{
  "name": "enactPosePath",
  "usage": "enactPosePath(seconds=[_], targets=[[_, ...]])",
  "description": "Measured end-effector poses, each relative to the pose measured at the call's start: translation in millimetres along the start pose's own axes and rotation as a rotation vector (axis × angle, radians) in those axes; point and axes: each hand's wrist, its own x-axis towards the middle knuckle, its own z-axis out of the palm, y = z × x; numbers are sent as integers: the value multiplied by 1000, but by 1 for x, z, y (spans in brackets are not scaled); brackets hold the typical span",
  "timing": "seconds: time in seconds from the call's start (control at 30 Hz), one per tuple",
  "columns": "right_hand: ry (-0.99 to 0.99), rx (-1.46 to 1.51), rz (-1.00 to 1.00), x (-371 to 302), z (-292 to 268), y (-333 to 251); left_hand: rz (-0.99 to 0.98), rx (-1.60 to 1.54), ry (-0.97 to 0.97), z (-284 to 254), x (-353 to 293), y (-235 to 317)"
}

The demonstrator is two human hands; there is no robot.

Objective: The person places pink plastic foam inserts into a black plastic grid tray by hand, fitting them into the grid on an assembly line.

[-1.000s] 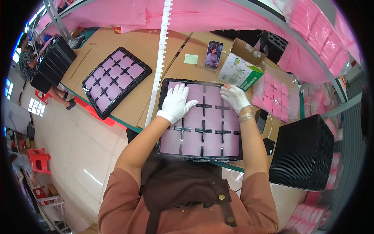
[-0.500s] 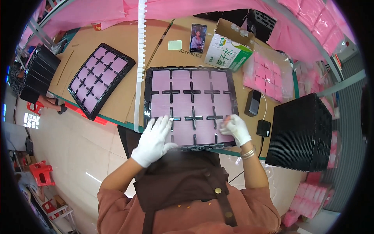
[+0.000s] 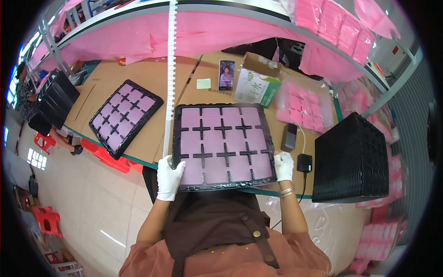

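Left hand (image 3: 170,179) and right hand (image 3: 283,166) moved from purple sheet (image 3: 213,142) to black tray (image 3: 217,186); left fingers clamped on its side, right curled, grip unclear. Tray itself now apparently handled.

Rocking plain white gloves (image 3: 167,188) on the left hand (image 3: 169,177) and right hand (image 3: 283,166), silvery bangles (image 3: 286,191) on the right side, rusty-brown short-sleeve top (image 3: 302,254), dark brown apron (image 3: 207,231) with brassy snaps (image 3: 256,234).

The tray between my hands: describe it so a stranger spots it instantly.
Find the cardboard-covered table and its near edge, right of the white notched strip. The black tray with purple panels there is flanked by the white-gloved left hand and right hand, unlike the angled tray farther left.
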Motion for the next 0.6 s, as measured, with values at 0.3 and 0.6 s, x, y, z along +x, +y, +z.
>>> enactPosePath(seconds=[0.3,0.6], targets=[[-79,854,49,-8,-59,-88,9,-870,117,-84,-12,8],[-531,688,33,-4,8,-138,-39,-805,711,-176,116,-155]])
